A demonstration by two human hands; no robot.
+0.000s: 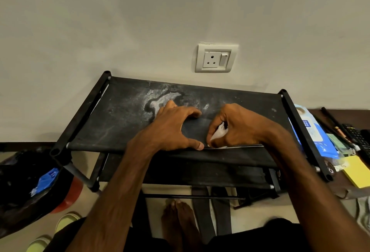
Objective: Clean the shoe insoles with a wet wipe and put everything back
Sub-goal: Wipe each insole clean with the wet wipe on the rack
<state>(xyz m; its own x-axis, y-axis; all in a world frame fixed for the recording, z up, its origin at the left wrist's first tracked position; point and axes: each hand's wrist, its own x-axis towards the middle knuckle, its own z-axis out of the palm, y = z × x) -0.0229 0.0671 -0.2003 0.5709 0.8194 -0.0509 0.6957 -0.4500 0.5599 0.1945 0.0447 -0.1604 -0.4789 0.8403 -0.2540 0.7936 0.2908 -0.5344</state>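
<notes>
Head view: left grip (170, 129) spreads wide, pressing a flat dark insole (193, 131) onto the shoe rack's dusty black fabric shelf (120, 115). Just right of it, right grip (236, 127) curls around a crumpled white wet wipe (219, 131) touching the insole; a glossy blue wipe pack (314, 135) lies farther right.

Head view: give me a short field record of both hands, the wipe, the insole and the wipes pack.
left hand: fingers spread, pressing on the dark insole
right hand: grips the wet wipe, down on the insole
insole position: flat on the rack top shelf, near its front edge
wipes pack: blue, just right of the rack
shelf surface: whitish dusty stain behind the left hand
</notes>
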